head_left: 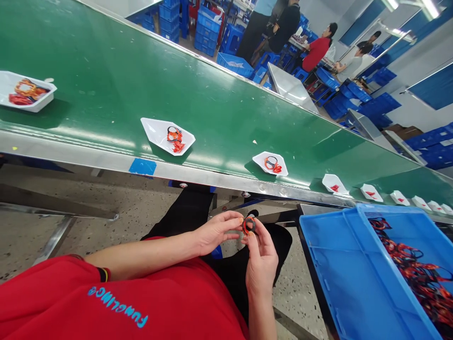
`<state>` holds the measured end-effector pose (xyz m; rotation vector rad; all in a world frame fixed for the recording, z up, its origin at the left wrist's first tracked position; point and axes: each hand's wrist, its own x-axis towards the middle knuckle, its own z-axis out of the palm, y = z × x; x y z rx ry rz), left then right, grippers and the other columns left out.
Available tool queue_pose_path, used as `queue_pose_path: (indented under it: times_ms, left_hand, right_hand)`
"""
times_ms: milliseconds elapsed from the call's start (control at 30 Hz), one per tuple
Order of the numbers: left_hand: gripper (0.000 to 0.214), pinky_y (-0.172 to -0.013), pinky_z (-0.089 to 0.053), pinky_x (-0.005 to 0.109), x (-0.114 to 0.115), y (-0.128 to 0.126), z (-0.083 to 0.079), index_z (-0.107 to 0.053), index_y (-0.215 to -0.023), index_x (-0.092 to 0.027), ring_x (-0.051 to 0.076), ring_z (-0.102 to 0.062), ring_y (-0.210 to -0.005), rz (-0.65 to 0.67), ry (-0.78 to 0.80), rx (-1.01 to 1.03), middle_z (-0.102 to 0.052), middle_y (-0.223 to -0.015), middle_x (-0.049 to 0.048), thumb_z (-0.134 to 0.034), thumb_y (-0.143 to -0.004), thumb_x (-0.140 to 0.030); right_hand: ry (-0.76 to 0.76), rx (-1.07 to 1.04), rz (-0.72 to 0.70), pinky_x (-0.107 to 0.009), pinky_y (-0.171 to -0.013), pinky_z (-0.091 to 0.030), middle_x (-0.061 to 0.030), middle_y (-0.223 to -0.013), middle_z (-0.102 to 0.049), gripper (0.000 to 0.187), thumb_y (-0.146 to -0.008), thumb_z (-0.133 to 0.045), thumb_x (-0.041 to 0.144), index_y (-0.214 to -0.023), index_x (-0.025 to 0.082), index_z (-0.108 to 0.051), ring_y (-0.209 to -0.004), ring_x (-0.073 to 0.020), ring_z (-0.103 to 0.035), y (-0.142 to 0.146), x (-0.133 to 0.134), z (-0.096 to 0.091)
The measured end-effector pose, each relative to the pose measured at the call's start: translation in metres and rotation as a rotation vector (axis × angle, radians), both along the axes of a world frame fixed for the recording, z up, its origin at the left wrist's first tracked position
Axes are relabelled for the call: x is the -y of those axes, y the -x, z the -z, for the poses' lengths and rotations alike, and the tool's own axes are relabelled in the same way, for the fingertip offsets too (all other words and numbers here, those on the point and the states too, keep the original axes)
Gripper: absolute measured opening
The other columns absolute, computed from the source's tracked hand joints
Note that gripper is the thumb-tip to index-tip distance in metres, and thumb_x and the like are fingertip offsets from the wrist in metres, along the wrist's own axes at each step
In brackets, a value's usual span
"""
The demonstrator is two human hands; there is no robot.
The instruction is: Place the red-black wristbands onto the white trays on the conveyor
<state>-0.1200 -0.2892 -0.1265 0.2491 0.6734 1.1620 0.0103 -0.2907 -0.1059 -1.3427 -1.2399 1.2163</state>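
Note:
Over my lap, below the conveyor's edge, my left hand (217, 230) and my right hand (261, 257) meet on a small red and black ring (248, 225). Both pinch it with curled fingertips, left hand from the left, right hand from below and the right. To my right a blue crate (336, 264) holds a heap of red and black pieces (421, 274) along its far side. On the green belt (106, 71) lie white trays, the nearest two (155, 130) (261, 160) each carrying a ring and red parts.
A steel rail (88, 158) with a blue tape patch (142, 166) edges the belt. Further white trays (371, 191) run off right, and one fuller tray (7, 85) sits far left. Beyond the belt stand stacked blue crates (208, 26) and several people at tables.

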Motion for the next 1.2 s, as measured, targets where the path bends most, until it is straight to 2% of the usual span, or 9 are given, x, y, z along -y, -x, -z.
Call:
queue_pose_path:
  times_ms: [167, 367, 567, 667, 800, 867, 967, 1100, 1200]
  left_hand:
    - [0.019, -0.084, -0.041, 0.031, -0.001, -0.001, 0.004, -0.065, -0.082, -0.017, 0.018, -0.057, -0.095, -0.008, -0.003, 0.008, -0.066, -0.097, 0.0067, -0.071, -0.072, -0.033]
    - [0.026, -0.082, -0.041, 0.029, -0.002, 0.0, 0.008, -0.068, -0.091, -0.018, 0.017, -0.057, -0.095, 0.052, 0.041, 0.029, -0.066, -0.104, 0.0071, -0.068, -0.073, -0.037]
    - [0.026, -0.083, -0.04, 0.03, -0.003, -0.001, 0.008, -0.069, -0.091, -0.018, 0.015, -0.057, -0.089, 0.085, 0.071, 0.051, -0.066, -0.099, 0.006, -0.069, -0.072, -0.035]
    - [0.025, -0.082, -0.04, 0.029, -0.003, -0.002, 0.01, -0.069, -0.09, -0.018, 0.014, -0.057, -0.086, 0.087, 0.097, 0.08, -0.066, -0.093, 0.0048, -0.071, -0.07, -0.032]
    - [0.027, -0.079, -0.042, 0.028, -0.004, -0.002, 0.014, -0.068, -0.091, -0.018, 0.014, -0.058, -0.085, 0.067, 0.15, 0.127, -0.066, -0.087, 0.0032, -0.067, -0.074, -0.039]
    - [0.03, -0.076, -0.043, 0.027, -0.005, -0.001, 0.016, -0.067, -0.09, -0.018, 0.014, -0.059, -0.082, 0.063, 0.186, 0.144, -0.066, -0.087, 0.0035, -0.062, -0.075, -0.045]
    - [0.034, -0.072, -0.044, 0.027, -0.006, 0.001, 0.019, -0.065, -0.087, -0.017, 0.014, -0.06, -0.077, 0.077, 0.228, 0.158, -0.066, -0.084, 0.0035, -0.061, -0.075, -0.048]
    - [0.032, -0.067, -0.045, 0.025, -0.006, 0.002, 0.018, -0.064, -0.082, -0.016, 0.013, -0.06, -0.072, 0.068, 0.299, 0.168, -0.066, -0.08, 0.003, -0.063, -0.073, -0.047]
    - [0.03, -0.066, -0.045, 0.024, -0.006, 0.003, 0.015, -0.063, -0.081, -0.015, 0.012, -0.06, -0.07, 0.055, 0.327, 0.167, -0.065, -0.079, 0.0025, -0.064, -0.073, -0.044]
  right_hand:
    - [-0.02, 0.055, -0.035, -0.035, -0.082, -0.05, -0.009, -0.113, -0.063, 0.044, -0.077, -0.066, 0.029, -0.119, 0.021, -0.055, -0.097, -0.0207, -0.061, 0.002, 0.003, -0.005]
    - [-0.084, 0.058, -0.038, -0.031, -0.072, -0.05, -0.0075, -0.105, -0.061, 0.041, -0.084, -0.057, 0.03, -0.124, 0.022, -0.05, -0.083, -0.0169, -0.06, 0.004, 0.005, -0.011]
    - [-0.066, 0.066, -0.046, -0.03, -0.072, -0.048, -0.0055, -0.102, -0.06, 0.039, -0.087, -0.053, 0.03, -0.125, 0.023, -0.047, -0.075, -0.0134, -0.057, 0.004, 0.006, -0.014]
    - [-0.053, 0.073, -0.061, -0.029, -0.068, -0.046, -0.0041, -0.098, -0.061, 0.033, -0.086, -0.054, 0.03, -0.118, 0.023, -0.055, -0.071, -0.0125, -0.055, 0.002, 0.007, -0.012]
    - [-0.015, 0.045, -0.149, -0.027, -0.057, -0.041, -0.0017, -0.076, -0.061, 0.027, -0.085, -0.056, 0.032, -0.108, 0.021, -0.063, -0.06, -0.0118, -0.048, -0.004, -0.001, -0.015]
    - [-0.038, 0.054, -0.159, -0.027, -0.057, -0.04, -0.0014, -0.073, -0.06, 0.031, -0.084, -0.056, 0.033, -0.112, 0.021, -0.062, -0.058, -0.012, -0.047, -0.008, -0.016, -0.021]
    - [-0.142, 0.128, -0.108, -0.028, -0.058, -0.041, -0.003, -0.081, -0.063, 0.037, -0.083, -0.057, 0.034, -0.117, 0.022, -0.06, -0.059, -0.0117, -0.048, -0.012, -0.053, -0.036]
    - [-0.309, 0.269, 0.029, -0.031, -0.063, -0.047, -0.0101, -0.105, -0.063, 0.045, -0.078, -0.056, 0.035, -0.12, 0.018, -0.058, -0.068, -0.015, -0.056, -0.015, -0.125, -0.051]
    - [-0.381, 0.327, 0.126, -0.034, -0.067, -0.05, -0.0166, -0.13, -0.047, 0.054, -0.074, -0.055, 0.033, -0.124, 0.014, -0.053, -0.082, -0.0195, -0.059, -0.019, -0.177, -0.055]
